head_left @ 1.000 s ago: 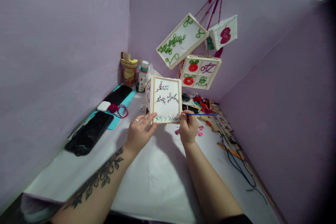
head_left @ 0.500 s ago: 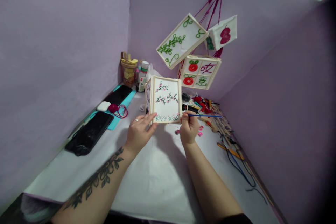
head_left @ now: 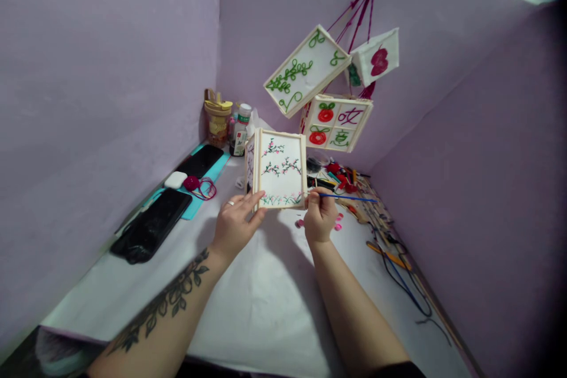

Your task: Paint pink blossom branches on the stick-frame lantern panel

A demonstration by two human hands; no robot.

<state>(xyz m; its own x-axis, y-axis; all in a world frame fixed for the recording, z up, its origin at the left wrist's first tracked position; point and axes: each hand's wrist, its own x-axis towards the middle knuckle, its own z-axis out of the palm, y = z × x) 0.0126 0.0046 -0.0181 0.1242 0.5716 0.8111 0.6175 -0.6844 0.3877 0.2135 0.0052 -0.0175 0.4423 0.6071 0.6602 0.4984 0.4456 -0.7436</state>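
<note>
A box-shaped paper lantern [head_left: 282, 180] with a pale wooden frame is held tilted above the table. Green branches with pink blossoms are painted on its front panel, and a green and pink strip runs along the lower edge. My left hand [head_left: 234, 221] grips its lower left corner, thumb below and fingers on the frame. Pinched in my right hand [head_left: 319, 217] is a thin blue-handled paintbrush [head_left: 349, 196], its tip close to the panel's lower right edge. Pink paint spots [head_left: 338, 222] lie beside my right hand.
Decorated lanterns [head_left: 339, 121] hang on purple cords at the back. To the left lie two black phones [head_left: 153, 224], a white case [head_left: 176, 179] and magenta yarn [head_left: 191, 183]. A jar [head_left: 218, 124] and a bottle [head_left: 240, 130] stand behind. Sticks and cords [head_left: 401, 271] crowd the right edge.
The blue handle of the paintbrush has tipped slightly downward at its far end. My left hand and the lantern stay almost where they were.
</note>
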